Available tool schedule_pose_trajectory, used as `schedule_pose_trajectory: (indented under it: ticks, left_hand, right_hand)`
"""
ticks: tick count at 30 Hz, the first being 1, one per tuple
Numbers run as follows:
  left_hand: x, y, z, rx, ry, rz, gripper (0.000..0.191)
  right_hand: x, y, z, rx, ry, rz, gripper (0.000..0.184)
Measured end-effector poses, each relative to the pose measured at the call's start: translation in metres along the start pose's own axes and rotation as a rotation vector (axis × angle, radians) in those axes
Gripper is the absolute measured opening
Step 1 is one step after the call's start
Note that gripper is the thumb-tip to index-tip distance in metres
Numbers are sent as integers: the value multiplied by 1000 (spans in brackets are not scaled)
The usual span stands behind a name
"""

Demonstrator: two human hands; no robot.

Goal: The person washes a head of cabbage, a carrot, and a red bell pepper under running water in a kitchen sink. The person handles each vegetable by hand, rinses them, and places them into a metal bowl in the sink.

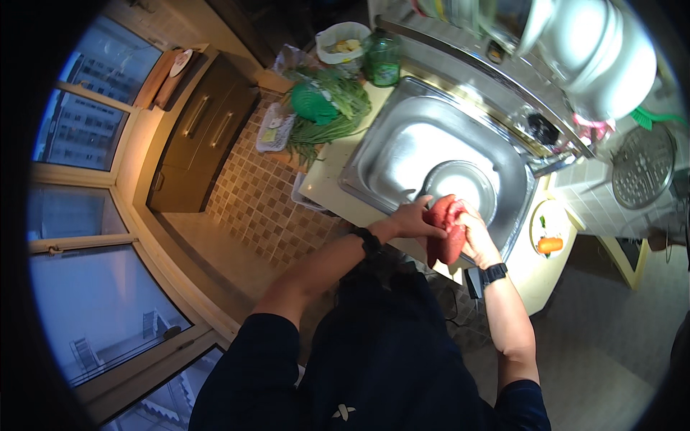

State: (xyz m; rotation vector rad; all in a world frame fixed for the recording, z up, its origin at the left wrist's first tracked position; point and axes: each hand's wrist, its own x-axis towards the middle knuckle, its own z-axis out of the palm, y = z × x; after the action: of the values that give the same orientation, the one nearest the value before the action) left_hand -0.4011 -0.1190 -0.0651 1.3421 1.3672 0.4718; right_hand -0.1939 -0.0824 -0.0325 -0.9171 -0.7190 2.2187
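Note:
Both hands are at the near edge of the stainless steel sink (399, 153). Between them is a soft, folded red thing (447, 253), either a cloth or raw meat; I cannot tell which. My right hand (475, 237) grips its right side. From the left, my left hand (412, 218) holds it, with the thumb across its surface. Just beyond my fingers, a round metal bowl (488, 180) stands in the sink, brightly lit inside. The red thing partly hides the bowl's near rim.
Right of the sink, a plate (540, 218) bears a carrot piece (550, 245). Leafy greens (323, 132), a green bottle (384, 59) and a white container (340, 35) stand left and behind. White dishes (620, 70) fill a rack above. A perforated skimmer (644, 167) hangs at right.

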Motion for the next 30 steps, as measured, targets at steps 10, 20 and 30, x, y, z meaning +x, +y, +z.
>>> schedule_pose_trajectory:
  ticks: [10, 20, 30]
  left_hand:
    - [-59, -102, -181, -10, 354, -225, 62]
    - [-67, -143, -179, 614, 632, -88, 78]
    - [-92, -83, -177, 764, 537, -284, 83]
  right_hand:
    - [203, 78, 145, 44, -138, 236, 20]
    - [270, 140, 155, -422, 249, -163, 39]
    - [236, 135, 130, -852, 250, -85, 79]
